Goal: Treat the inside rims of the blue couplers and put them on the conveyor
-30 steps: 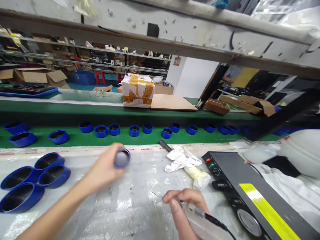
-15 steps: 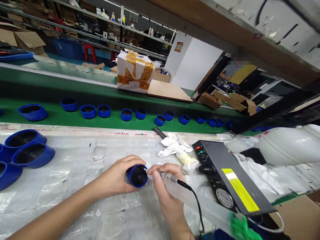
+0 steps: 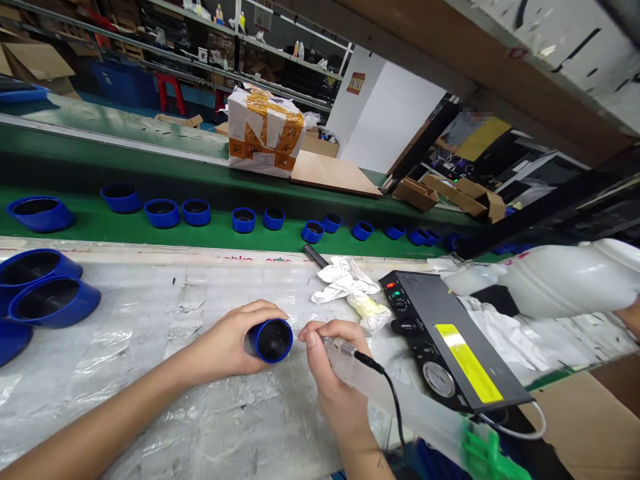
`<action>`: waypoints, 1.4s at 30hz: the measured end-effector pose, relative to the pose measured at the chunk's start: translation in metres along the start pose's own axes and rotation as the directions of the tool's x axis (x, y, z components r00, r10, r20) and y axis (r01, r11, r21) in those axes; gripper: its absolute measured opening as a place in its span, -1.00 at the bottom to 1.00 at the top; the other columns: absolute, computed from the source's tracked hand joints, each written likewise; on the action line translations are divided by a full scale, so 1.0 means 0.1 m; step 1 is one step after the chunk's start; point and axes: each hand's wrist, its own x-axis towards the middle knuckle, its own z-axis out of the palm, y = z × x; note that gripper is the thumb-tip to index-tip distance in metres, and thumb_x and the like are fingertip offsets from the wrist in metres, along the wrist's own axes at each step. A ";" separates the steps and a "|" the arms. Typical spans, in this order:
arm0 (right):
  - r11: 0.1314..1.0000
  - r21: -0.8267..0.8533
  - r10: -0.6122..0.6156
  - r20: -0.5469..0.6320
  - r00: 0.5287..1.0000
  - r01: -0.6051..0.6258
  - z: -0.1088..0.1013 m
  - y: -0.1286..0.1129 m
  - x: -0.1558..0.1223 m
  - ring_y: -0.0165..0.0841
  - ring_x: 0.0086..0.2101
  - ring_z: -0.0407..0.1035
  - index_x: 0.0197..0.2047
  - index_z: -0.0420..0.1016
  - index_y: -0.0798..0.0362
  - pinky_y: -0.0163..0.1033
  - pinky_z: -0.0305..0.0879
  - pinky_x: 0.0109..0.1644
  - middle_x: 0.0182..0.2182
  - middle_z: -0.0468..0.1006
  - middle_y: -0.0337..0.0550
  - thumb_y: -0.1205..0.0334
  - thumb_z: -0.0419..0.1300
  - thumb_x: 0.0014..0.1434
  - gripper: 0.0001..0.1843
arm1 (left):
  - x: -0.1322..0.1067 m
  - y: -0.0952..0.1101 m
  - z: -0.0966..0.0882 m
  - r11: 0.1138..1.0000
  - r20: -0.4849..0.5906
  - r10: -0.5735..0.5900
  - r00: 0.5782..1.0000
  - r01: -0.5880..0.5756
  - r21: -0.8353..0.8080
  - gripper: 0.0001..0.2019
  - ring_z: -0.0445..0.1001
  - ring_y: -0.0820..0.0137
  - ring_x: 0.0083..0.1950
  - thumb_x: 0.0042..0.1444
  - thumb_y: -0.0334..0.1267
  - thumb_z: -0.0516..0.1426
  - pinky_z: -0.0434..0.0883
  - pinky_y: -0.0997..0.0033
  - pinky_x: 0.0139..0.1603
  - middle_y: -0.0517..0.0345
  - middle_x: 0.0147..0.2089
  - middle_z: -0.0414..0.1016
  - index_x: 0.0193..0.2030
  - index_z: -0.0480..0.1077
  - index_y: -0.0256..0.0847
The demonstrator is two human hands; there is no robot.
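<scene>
My left hand (image 3: 231, 343) grips a blue cup-shaped part (image 3: 289, 341) with a dark inside, its round opening tilted toward me. Fingers and thumb wrap around its side. Closed around a translucent dispensing syringe (image 3: 417, 412) is my right hand (image 3: 334, 377), just to the right of the cup. The syringe has a green clamp (image 3: 483, 443) at its rear end and a black cable (image 3: 395, 393) near its front. Its tip points at the cup but stays a small gap away; the fingertips partly hide it.
A black control box (image 3: 437, 300) with a gauge stands at right, beside crumpled white cloths (image 3: 345, 280). Larger blue rings (image 3: 57, 303) cluster at left. A row of blue rings (image 3: 243, 220) sits on the green belt (image 3: 215, 239) beyond. A white bottle (image 3: 560, 277) lies at right; part of another person's hand (image 3: 633, 319) shows there.
My right hand has drawn the syringe tip from the cup's rim, leaving a gap. The cup has turned slightly in my left hand. The view has shifted a little; a hand appears at the right edge.
</scene>
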 end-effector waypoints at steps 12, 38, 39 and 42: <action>0.994 -0.106 0.031 0.013 0.999 -0.030 -0.13 -0.02 -0.17 -0.34 -0.24 0.58 -0.10 0.44 -0.12 -0.29 0.45 -0.11 -0.23 0.65 -0.31 0.36 0.28 0.42 -0.84 | -0.01 0.02 0.00 0.998 -0.022 -0.001 1.000 0.003 0.068 -0.62 0.54 0.23 0.14 0.13 -0.32 0.36 0.46 0.36 0.16 0.15 0.13 0.54 0.10 0.51 -0.08; 0.984 -0.078 0.164 0.055 0.985 -0.159 0.08 -0.13 -0.36 -0.26 -0.28 0.54 -0.16 0.47 -0.06 -0.19 0.41 -0.13 -0.25 0.65 -0.19 0.25 0.35 0.40 -0.88 | 0.00 0.04 -0.05 0.999 0.016 0.051 0.999 -0.051 -0.012 -0.63 0.54 0.18 0.12 0.09 -0.39 0.32 0.44 0.31 0.13 0.06 0.10 0.55 0.07 0.50 -0.19; 0.986 -0.067 0.157 0.062 0.986 -0.153 0.10 -0.14 -0.34 -0.26 -0.29 0.54 -0.16 0.46 -0.06 -0.19 0.42 -0.13 -0.26 0.65 -0.20 0.27 0.35 0.40 -0.87 | 0.00 0.03 -0.05 0.999 0.019 0.053 0.998 -0.052 -0.012 -0.62 0.55 0.17 0.12 0.08 -0.39 0.32 0.45 0.31 0.13 0.06 0.09 0.55 0.06 0.50 -0.19; 0.989 -0.032 0.146 0.090 0.985 -0.144 0.14 -0.16 -0.28 -0.29 -0.32 0.55 -0.15 0.46 -0.07 -0.21 0.42 -0.17 -0.27 0.65 -0.23 0.33 0.33 0.40 -0.87 | 0.01 0.02 -0.05 0.998 0.022 0.061 0.998 -0.060 -0.010 -0.62 0.55 0.16 0.11 0.08 -0.37 0.34 0.45 0.29 0.12 0.05 0.09 0.55 0.06 0.50 -0.19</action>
